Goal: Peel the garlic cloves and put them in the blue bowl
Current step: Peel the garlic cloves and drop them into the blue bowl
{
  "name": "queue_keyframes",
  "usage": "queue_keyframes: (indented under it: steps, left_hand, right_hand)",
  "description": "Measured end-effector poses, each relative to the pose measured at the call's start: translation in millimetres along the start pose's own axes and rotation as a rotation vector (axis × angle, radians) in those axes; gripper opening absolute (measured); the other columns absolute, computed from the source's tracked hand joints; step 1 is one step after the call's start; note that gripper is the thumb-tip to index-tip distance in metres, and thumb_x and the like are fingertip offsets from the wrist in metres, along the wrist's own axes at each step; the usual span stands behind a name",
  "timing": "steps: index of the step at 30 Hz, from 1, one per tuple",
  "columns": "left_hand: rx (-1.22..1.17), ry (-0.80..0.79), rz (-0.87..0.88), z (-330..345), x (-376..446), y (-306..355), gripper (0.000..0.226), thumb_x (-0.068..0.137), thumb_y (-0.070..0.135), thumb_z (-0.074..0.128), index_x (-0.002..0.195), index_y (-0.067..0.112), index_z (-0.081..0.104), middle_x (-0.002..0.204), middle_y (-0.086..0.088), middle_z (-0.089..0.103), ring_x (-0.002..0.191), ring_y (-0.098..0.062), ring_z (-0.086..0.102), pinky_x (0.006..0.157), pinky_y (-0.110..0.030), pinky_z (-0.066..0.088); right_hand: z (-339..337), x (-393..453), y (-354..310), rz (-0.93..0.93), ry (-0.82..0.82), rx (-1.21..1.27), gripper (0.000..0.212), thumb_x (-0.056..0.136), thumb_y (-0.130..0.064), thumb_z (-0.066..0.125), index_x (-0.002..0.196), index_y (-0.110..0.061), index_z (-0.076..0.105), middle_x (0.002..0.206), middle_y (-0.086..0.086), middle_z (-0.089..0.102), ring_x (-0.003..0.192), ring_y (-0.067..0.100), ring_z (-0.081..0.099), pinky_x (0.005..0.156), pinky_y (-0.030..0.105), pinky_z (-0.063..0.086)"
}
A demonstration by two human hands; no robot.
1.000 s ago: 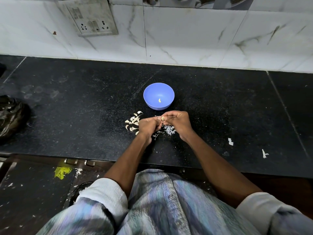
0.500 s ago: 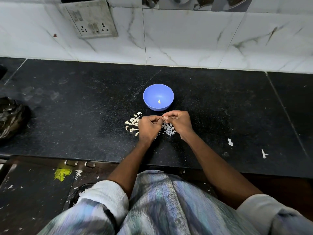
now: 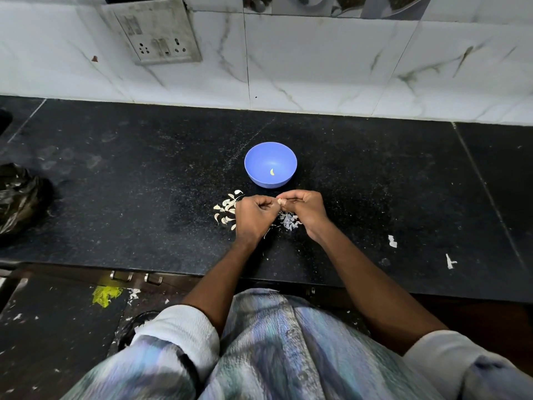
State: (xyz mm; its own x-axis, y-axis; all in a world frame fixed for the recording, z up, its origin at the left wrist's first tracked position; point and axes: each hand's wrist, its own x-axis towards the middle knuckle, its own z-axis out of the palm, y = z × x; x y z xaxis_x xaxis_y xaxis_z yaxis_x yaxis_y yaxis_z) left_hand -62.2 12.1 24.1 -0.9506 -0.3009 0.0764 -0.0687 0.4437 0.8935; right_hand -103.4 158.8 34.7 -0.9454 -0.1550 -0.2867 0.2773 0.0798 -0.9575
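A black speckled stone counter (image 3: 144,183) runs below a white marble-tiled wall with a grimy socket plate (image 3: 157,31). Just in front of the blue bowl (image 3: 261,157), the two hands meet with fingers curled: a garlic clove (image 3: 279,201) shows as a pale speck pinched at the fingertips of the right hand (image 3: 305,210), and the left hand (image 3: 255,216) appears to pinch it too, though its fingertips are hidden behind its knuckles. One peeled clove (image 3: 271,172) lies on the bowl's floor. Unpeeled cloves (image 3: 226,210) sit in a loose pile just left of the left hand, partly hidden by it; torn skins (image 3: 288,220) lie between the wrists. A dark plastic bag (image 3: 20,197) is cut off at the left edge.
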Motion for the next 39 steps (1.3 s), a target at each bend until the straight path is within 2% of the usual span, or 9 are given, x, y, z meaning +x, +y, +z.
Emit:
queue_keyframes:
  steps: [2,7,11,15,21,25,30,35,39]
  left_hand:
    - [0.009,0.004,0.008,-0.6,-0.2,-0.4,0.006,0.086,0.022,0.081,0.086,0.017,0.086,0.074,0.012,0.078,0.066,-0.002,0.073,0.067,-0.033,0.064]
    - [-0.037,0.018,-0.025,1.6,1.9,-4.0,0.005,0.085,0.022,0.08,0.081,0.02,0.084,0.07,0.011,0.077,0.068,-0.016,0.076,0.067,-0.041,0.064]
    - [-0.06,0.009,-0.001,1.3,1.3,-4.9,0.005,0.088,0.02,0.081,0.09,0.021,0.085,0.08,0.013,0.079,0.071,-0.005,0.076,0.072,-0.04,0.066]
    - [-0.07,-0.003,-0.007,0.1,0.3,-5.0,0.007,0.089,0.019,0.08,0.093,0.02,0.086,0.082,0.013,0.08,0.073,-0.003,0.076,0.074,-0.038,0.066]
    - [-0.062,-0.013,-0.009,-0.1,0.9,-6.4,0.006,0.088,0.021,0.082,0.093,0.019,0.086,0.081,0.012,0.08,0.07,-0.007,0.076,0.07,-0.037,0.065]
    - [-0.066,-0.003,0.01,0.0,-0.3,-3.1,0.01,0.086,0.022,0.086,0.092,0.014,0.086,0.081,0.008,0.08,0.066,-0.001,0.073,0.064,-0.027,0.062]
    - [-0.065,0.027,0.016,2.9,-0.8,-1.5,0.005,0.084,0.019,0.086,0.086,0.015,0.086,0.077,0.01,0.079,0.068,-0.005,0.074,0.065,-0.028,0.063]
    - [-0.038,0.035,-0.006,7.0,-0.8,-5.0,0.007,0.082,0.017,0.079,0.078,0.02,0.083,0.07,0.013,0.075,0.06,0.001,0.063,0.063,-0.026,0.058]
    - [-0.094,0.011,-0.033,6.3,1.4,-6.3,0.009,0.087,0.015,0.076,0.084,0.019,0.083,0.076,0.011,0.078,0.065,-0.001,0.066,0.067,-0.028,0.06]
  right_hand:
    - [0.0,-1.2,-1.1,0.017,-0.006,0.043,0.017,0.089,0.007,0.072,0.104,0.003,0.077,0.097,0.019,0.078,0.086,0.018,0.074,0.084,0.026,0.06]
    - [-1.2,-0.7,-2.7,0.044,-0.021,0.108,0.02,0.091,0.006,0.071,0.11,0.006,0.074,0.099,0.02,0.077,0.085,0.016,0.073,0.08,0.022,0.058]
    - [-2.2,0.4,-2.6,0.061,-0.024,0.134,0.021,0.09,0.007,0.071,0.111,0.007,0.073,0.102,0.022,0.077,0.091,0.02,0.075,0.086,0.025,0.06]
    - [-1.6,0.7,-3.3,0.032,0.007,0.049,0.018,0.089,0.007,0.072,0.106,0.004,0.076,0.096,0.018,0.078,0.087,0.02,0.074,0.09,0.03,0.061]
    - [-1.5,0.6,-3.1,-0.017,0.013,-0.042,0.014,0.086,0.004,0.075,0.099,-0.002,0.079,0.089,0.012,0.079,0.086,0.02,0.075,0.087,0.031,0.062]
    - [-2.3,-0.5,-3.7,-0.019,0.013,-0.047,0.013,0.087,0.004,0.075,0.098,-0.002,0.079,0.09,0.012,0.079,0.092,0.025,0.077,0.087,0.031,0.062]
    - [-2.1,-1.8,-4.9,0.017,0.004,0.01,0.014,0.089,0.005,0.073,0.102,0.002,0.077,0.092,0.013,0.079,0.089,0.019,0.077,0.085,0.027,0.061]
    - [-2.4,-0.8,-4.3,0.09,-0.028,0.142,0.018,0.093,0.004,0.069,0.11,0.007,0.074,0.105,0.024,0.076,0.1,0.027,0.075,0.095,0.031,0.06]
    - [-2.6,0.2,-2.9,0.125,-0.057,0.219,0.02,0.092,0.005,0.069,0.112,0.006,0.073,0.107,0.022,0.076,0.108,0.031,0.074,0.097,0.031,0.058]
